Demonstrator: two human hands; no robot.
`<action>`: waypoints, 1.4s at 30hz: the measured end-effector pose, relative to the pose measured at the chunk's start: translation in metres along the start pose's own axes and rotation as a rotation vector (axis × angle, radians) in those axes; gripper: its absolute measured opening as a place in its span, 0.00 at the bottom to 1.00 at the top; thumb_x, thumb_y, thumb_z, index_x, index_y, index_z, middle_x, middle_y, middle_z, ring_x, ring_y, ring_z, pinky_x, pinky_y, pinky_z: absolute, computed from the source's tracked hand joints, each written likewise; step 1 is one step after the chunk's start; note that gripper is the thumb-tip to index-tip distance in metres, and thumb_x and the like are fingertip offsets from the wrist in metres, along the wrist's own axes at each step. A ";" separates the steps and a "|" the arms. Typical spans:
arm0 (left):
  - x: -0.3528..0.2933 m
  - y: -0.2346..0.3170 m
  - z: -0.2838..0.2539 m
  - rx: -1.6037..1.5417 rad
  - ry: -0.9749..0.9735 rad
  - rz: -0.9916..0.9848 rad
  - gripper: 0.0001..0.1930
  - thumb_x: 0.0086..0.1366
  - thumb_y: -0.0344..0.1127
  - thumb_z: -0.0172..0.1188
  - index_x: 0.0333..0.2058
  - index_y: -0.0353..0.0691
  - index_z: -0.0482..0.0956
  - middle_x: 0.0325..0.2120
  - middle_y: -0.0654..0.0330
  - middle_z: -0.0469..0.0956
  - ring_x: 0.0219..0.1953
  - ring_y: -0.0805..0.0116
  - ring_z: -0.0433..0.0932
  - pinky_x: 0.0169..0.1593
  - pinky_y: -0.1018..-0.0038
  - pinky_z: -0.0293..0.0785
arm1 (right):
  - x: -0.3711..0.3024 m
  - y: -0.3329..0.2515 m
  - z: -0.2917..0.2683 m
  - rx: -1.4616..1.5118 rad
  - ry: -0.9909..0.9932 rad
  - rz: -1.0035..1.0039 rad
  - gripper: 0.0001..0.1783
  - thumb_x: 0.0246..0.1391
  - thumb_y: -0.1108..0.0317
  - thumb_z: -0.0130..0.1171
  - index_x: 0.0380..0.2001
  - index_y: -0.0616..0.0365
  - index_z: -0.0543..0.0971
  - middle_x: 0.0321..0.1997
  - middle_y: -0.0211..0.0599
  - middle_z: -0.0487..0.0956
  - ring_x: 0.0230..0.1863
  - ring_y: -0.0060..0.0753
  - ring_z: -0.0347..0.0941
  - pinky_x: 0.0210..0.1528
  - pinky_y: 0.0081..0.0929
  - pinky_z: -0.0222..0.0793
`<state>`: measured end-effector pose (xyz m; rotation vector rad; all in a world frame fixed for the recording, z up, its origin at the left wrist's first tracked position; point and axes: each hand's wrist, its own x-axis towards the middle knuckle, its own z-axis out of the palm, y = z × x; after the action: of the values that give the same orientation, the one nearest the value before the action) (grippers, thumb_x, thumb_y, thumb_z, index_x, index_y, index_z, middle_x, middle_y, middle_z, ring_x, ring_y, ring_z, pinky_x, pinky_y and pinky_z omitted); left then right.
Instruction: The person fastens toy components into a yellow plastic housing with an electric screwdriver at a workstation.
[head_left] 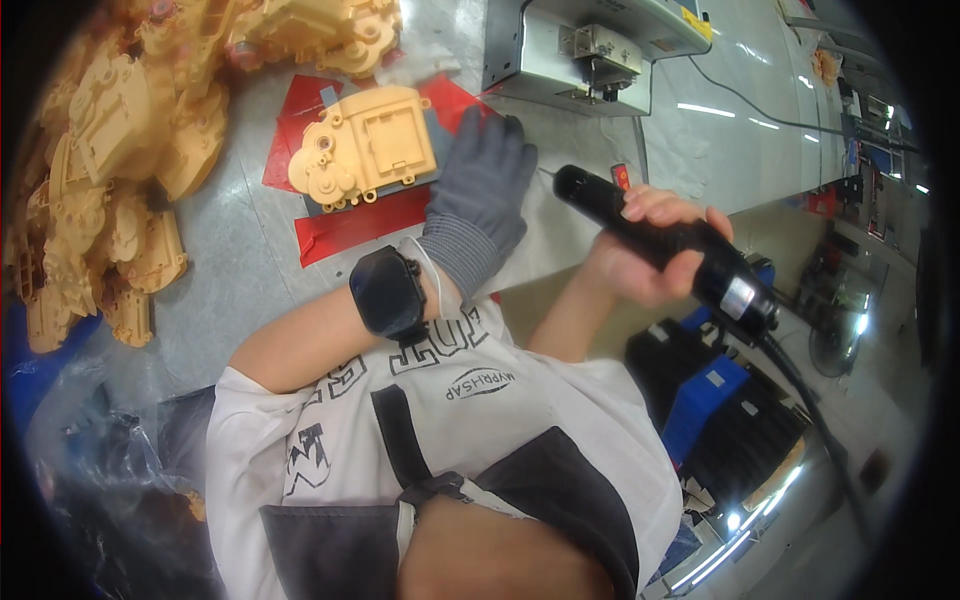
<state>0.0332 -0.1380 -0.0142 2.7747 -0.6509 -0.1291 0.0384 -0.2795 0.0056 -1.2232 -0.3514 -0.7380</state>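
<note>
My left hand (480,185), in a grey knit glove, lies on the table with its fingers stretched out. Its inner edge is against or just beside the right side of a yellow plastic housing (380,145). The housing rests over a grey base (440,140) with red sheet or tape (360,228) around it. In my bare right hand (650,262) is a black electric screwdriver (597,200), fingers wrapped round its body. Its thin bit points left toward the gloved fingers, apart from the housing. A cable leads down from its rear end.
Many similar yellow housings (120,120) are heaped at the left and far left. A metal machine (590,60) stands beyond my hands. Right of the table's edge are black and blue bins (715,400). Clear plastic bags (130,450) lie at the near left.
</note>
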 end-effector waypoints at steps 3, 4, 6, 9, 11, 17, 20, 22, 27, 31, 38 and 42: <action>-0.002 -0.001 -0.001 -0.013 -0.035 0.008 0.34 0.48 0.47 0.55 0.51 0.31 0.62 0.51 0.46 0.61 0.56 0.52 0.57 0.62 0.57 0.42 | 0.008 -0.012 -0.005 -0.054 0.038 -0.045 0.24 0.47 0.52 0.50 0.42 0.57 0.64 0.21 0.37 0.70 0.18 0.31 0.65 0.23 0.28 0.62; -0.003 -0.001 0.000 -0.034 -0.027 0.011 0.35 0.48 0.47 0.55 0.52 0.30 0.61 0.51 0.46 0.61 0.56 0.52 0.56 0.62 0.57 0.42 | 0.013 -0.016 -0.005 -0.055 0.036 -0.048 0.24 0.47 0.52 0.50 0.42 0.57 0.64 0.21 0.37 0.70 0.18 0.31 0.65 0.23 0.28 0.62; -0.005 0.000 0.000 -0.043 0.005 0.011 0.35 0.49 0.47 0.55 0.52 0.30 0.60 0.51 0.45 0.61 0.56 0.52 0.56 0.62 0.58 0.42 | 0.024 -0.026 -0.005 -0.020 0.025 -0.091 0.22 0.47 0.52 0.50 0.40 0.56 0.66 0.20 0.36 0.70 0.17 0.30 0.65 0.22 0.27 0.61; -0.010 0.003 0.004 -0.068 0.053 0.013 0.36 0.50 0.47 0.54 0.53 0.29 0.58 0.52 0.45 0.60 0.57 0.52 0.56 0.62 0.59 0.42 | 0.032 -0.030 -0.003 -0.010 0.059 -0.099 0.22 0.45 0.53 0.50 0.39 0.56 0.66 0.20 0.35 0.71 0.17 0.30 0.64 0.23 0.28 0.60; -0.015 0.000 0.007 -0.076 0.073 0.004 0.36 0.50 0.47 0.54 0.53 0.28 0.58 0.53 0.44 0.59 0.57 0.51 0.56 0.62 0.59 0.42 | 0.033 -0.026 -0.001 0.014 0.094 -0.081 0.22 0.45 0.52 0.50 0.39 0.55 0.66 0.19 0.35 0.70 0.17 0.30 0.65 0.23 0.29 0.60; -0.039 0.000 -0.025 -0.168 0.185 0.141 0.26 0.53 0.40 0.53 0.49 0.31 0.64 0.46 0.47 0.67 0.49 0.53 0.66 0.56 0.62 0.58 | 0.046 -0.032 0.005 -0.054 0.074 -0.115 0.21 0.45 0.50 0.50 0.38 0.54 0.68 0.18 0.34 0.70 0.17 0.29 0.64 0.23 0.28 0.61; -0.055 -0.020 -0.048 -0.658 0.393 0.216 0.12 0.47 0.29 0.60 0.34 0.40 0.73 0.28 0.57 0.74 0.29 0.62 0.74 0.33 0.70 0.69 | 0.069 -0.025 0.002 0.063 0.015 -0.135 0.24 0.48 0.51 0.51 0.41 0.57 0.65 0.19 0.35 0.70 0.16 0.30 0.66 0.20 0.27 0.63; -0.056 -0.036 -0.051 -0.781 0.590 0.057 0.09 0.44 0.26 0.63 0.25 0.43 0.73 0.18 0.61 0.71 0.21 0.66 0.71 0.24 0.73 0.66 | 0.081 -0.024 0.012 0.003 0.036 -0.119 0.25 0.48 0.48 0.50 0.40 0.57 0.65 0.18 0.35 0.70 0.16 0.31 0.66 0.21 0.29 0.64; -0.104 -0.094 -0.038 -1.156 0.761 -0.066 0.07 0.55 0.30 0.56 0.20 0.36 0.71 0.15 0.61 0.66 0.19 0.71 0.65 0.24 0.75 0.62 | 0.112 -0.027 0.044 0.187 -0.028 -0.015 0.23 0.47 0.49 0.51 0.37 0.57 0.66 0.16 0.34 0.70 0.14 0.30 0.65 0.21 0.29 0.65; -0.093 -0.087 -0.042 -1.110 0.983 -0.271 0.15 0.63 0.38 0.44 0.36 0.29 0.69 0.34 0.53 0.72 0.35 0.64 0.71 0.41 0.72 0.68 | 0.113 0.006 0.076 -0.137 -0.132 0.048 0.13 0.46 0.65 0.48 0.35 0.59 0.66 0.15 0.35 0.67 0.15 0.31 0.64 0.24 0.30 0.63; -0.094 -0.103 -0.047 -0.727 0.669 -0.208 0.19 0.56 0.33 0.51 0.48 0.36 0.67 0.46 0.51 0.68 0.48 0.60 0.69 0.51 0.71 0.64 | 0.084 -0.011 0.067 0.057 -0.180 0.277 0.18 0.44 0.69 0.52 0.39 0.66 0.65 0.16 0.38 0.66 0.14 0.30 0.63 0.19 0.29 0.64; -0.094 -0.103 -0.040 -0.615 0.571 -0.261 0.18 0.57 0.34 0.50 0.48 0.42 0.68 0.41 0.49 0.71 0.40 0.54 0.71 0.43 0.68 0.68 | 0.055 -0.042 0.099 0.278 -0.492 0.188 0.24 0.46 0.63 0.49 0.46 0.62 0.62 0.20 0.41 0.68 0.15 0.33 0.64 0.23 0.36 0.65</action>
<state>-0.0010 0.0030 -0.0044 2.1266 -0.0722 0.3429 0.0628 -0.2113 0.1017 -1.1430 -0.7076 -0.2075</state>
